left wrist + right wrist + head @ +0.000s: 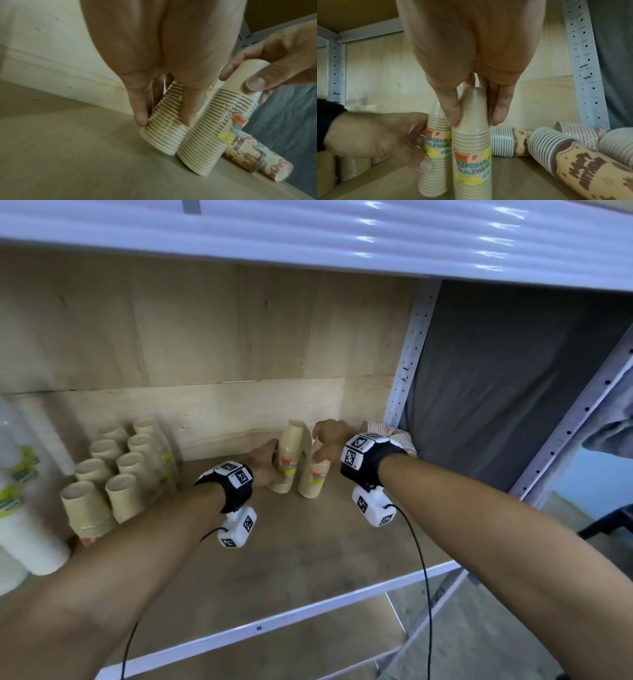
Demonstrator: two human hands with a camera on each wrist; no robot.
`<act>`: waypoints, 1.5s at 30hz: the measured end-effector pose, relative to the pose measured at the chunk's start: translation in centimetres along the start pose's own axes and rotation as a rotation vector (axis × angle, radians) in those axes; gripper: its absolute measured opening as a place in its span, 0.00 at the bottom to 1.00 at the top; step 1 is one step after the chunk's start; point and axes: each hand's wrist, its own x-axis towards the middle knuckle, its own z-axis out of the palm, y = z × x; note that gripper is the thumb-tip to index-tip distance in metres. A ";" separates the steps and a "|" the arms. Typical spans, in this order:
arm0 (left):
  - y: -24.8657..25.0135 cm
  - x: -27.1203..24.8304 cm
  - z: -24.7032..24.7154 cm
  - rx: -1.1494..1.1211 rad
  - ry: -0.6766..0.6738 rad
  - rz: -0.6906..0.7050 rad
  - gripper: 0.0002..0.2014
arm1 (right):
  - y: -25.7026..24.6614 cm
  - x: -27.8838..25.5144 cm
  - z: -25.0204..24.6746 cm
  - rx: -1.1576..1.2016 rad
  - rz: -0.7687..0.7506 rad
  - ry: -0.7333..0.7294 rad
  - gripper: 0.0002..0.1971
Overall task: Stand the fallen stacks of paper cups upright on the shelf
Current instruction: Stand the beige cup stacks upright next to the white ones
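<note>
Two plain beige cup stacks stood rims-down at the middle of the wooden shelf (308, 559), side by side and close together: the left stack (289, 457) and the right stack (313, 477). At nine o'clock from them stood a block of eight upright beige stacks (116, 470) in two rows of four, with tall white cup stacks (24, 501) beyond. At three o'clock, by the perforated upright (409, 350), lay fallen printed stacks (570, 157) on their sides — at least four in the right wrist view. The left hand (265, 463) reached in from seven o'clock, its fingers and thumb wrapped round the left stack's lower half. The right hand (330, 440) came down from above — thumb and fingers pinching the narrow top of the right stack.
</note>
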 end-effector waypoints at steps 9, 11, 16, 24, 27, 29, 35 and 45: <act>-0.5 -1.0 1.4 -0.055 0.010 -0.032 0.32 | -1.2 0.7 0.3 0.007 0.010 0.029 0.25; -0.6 -1.0 1.8 -0.086 0.014 -0.031 0.33 | -1.2 0.8 0.4 0.013 0.007 0.054 0.24; 0.6 -1.5 1.0 -0.145 0.018 -0.027 0.36 | -1.1 0.4 0.0 0.032 -0.004 0.086 0.21; 5.0 -1.7 -4.0 -0.167 0.150 0.060 0.27 | -1.5 0.2 -0.9 0.027 -0.037 0.126 0.22; 6.2 -1.8 -4.7 -0.073 0.122 0.059 0.24 | -1.9 0.2 -0.9 -0.012 -0.056 0.098 0.21; 6.5 -1.8 -4.6 0.006 0.125 0.062 0.20 | -2.0 0.1 -0.7 -0.040 -0.072 0.101 0.18; 6.9 -1.9 -4.6 0.069 0.110 0.083 0.16 | -1.8 0.5 -0.5 -0.106 -0.076 0.134 0.15; 7.7 -2.2 -5.0 0.155 0.073 0.051 0.19 | -2.0 0.1 -1.2 -0.089 -0.067 0.074 0.18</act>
